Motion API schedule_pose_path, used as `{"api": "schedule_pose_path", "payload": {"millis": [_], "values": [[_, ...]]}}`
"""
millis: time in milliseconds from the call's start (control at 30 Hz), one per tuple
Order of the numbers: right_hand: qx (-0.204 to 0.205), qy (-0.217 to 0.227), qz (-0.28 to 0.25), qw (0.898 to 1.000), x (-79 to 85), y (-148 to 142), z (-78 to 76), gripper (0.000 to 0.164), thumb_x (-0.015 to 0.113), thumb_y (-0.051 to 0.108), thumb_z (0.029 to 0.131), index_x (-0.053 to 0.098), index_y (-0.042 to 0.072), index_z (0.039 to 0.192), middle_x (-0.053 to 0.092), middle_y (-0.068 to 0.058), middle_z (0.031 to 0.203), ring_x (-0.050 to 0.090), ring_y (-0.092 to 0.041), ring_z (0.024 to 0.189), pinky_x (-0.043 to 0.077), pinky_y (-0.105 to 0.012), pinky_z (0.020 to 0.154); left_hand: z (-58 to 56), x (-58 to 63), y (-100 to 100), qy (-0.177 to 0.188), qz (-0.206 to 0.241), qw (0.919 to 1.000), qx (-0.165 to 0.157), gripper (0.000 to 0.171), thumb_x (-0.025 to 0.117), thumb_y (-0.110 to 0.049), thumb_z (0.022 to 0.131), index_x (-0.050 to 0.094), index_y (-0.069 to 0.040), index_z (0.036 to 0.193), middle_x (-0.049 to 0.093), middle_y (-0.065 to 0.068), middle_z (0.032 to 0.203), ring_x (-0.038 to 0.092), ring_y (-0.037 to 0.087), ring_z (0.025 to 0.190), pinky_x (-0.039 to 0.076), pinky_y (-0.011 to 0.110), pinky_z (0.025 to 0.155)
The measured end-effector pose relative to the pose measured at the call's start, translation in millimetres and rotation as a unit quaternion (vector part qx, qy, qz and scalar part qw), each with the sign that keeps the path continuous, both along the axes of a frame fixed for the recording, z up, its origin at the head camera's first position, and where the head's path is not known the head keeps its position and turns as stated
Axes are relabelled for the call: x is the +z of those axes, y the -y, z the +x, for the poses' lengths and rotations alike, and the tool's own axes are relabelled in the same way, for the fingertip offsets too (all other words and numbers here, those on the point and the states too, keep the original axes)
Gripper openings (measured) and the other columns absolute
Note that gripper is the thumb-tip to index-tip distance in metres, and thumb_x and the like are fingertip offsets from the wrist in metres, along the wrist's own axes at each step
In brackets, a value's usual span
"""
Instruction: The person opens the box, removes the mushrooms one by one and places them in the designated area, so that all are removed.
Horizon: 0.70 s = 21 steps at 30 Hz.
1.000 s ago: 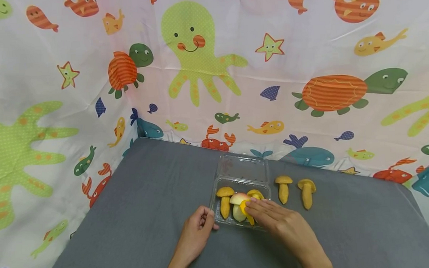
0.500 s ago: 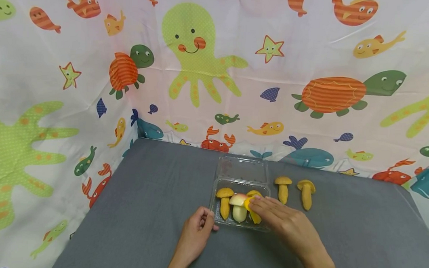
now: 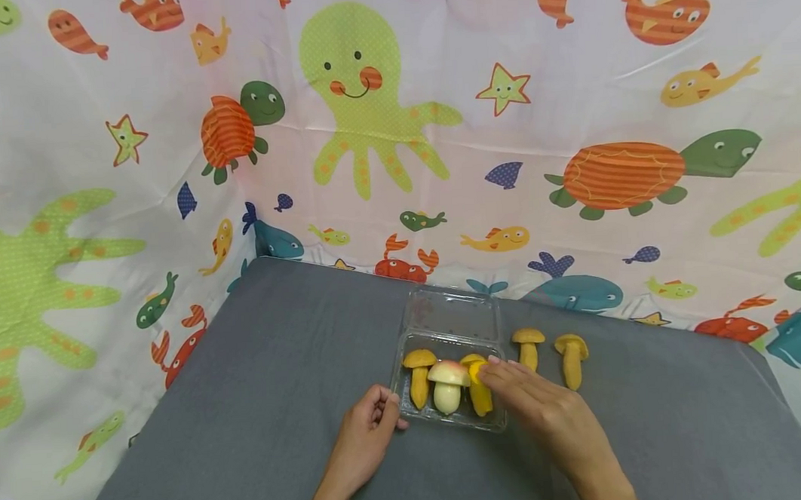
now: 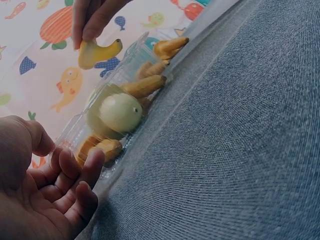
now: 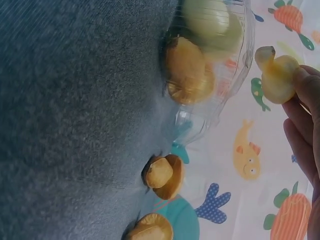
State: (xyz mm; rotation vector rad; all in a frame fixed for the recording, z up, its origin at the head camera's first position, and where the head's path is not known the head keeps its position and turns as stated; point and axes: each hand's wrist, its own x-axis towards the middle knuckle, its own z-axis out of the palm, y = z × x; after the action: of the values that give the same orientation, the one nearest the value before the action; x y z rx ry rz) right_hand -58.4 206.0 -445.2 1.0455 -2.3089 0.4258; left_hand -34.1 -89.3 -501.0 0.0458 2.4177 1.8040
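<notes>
A clear plastic box (image 3: 401,340) with its lid folded back lies on the grey cloth. Inside are a brown toy mushroom (image 3: 419,381) at the left, a white toy mushroom with a reddish cap (image 3: 448,383) in the middle, and another brown toy mushroom (image 5: 185,62) at the right. My right hand (image 3: 545,416) pinches a yellow toy mushroom (image 5: 279,80) by its cap above the box's right part, apart from the mushrooms below, stem pointing down. My left hand (image 3: 369,425), fingers curled, holds the box's near left edge between thumb and fingers (image 4: 67,162).
Two more brown toy mushrooms, a nearer one (image 3: 529,349) and a farther right one (image 3: 572,362), lie right of the box. The grey cloth (image 3: 277,362) covers the table. A sea-animal curtain (image 3: 474,223) rises at the back and left.
My right hand has moved to the right with the yellow toy mushroom, from over the white mushroom to over the box's right part. The left hand has stayed at the box edge.
</notes>
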Motion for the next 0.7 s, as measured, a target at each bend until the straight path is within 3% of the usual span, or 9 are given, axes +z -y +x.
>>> {"api": "schedule_pose_path", "payload": {"millis": [333,700], "values": [[-0.009,0.013,-0.016,1.0,-1.2,-9.3,-1.7,0.051,0.034,0.042,0.116,0.075,0.015,0.131,0.074,-0.001,0.132,0.075,-0.022,0.115,0.051,-0.031,0.102,-0.2,-0.1,0.6,0.001,-0.003,1.0,0.001,0.026,0.052,-0.03,0.113,0.065,-0.009,0.105,0.075,0.003,0.089,0.076,0.019,0.087,0.047,0.027,0.064],[-0.027,-0.021,-0.035,0.999,-6.1,-20.7,-2.4,0.05,0.039,0.042,0.116,0.076,0.011,0.13,0.077,-0.002,0.127,0.076,-0.024,0.11,0.051,-0.026,0.1,-0.6,1.0,-0.4,0.01,-0.009,0.9999,0.004,0.026,0.053,-0.032,0.113,0.065,-0.01,0.105,0.075,-0.001,0.088,0.076,0.017,0.086,0.046,0.027,0.064]]}}
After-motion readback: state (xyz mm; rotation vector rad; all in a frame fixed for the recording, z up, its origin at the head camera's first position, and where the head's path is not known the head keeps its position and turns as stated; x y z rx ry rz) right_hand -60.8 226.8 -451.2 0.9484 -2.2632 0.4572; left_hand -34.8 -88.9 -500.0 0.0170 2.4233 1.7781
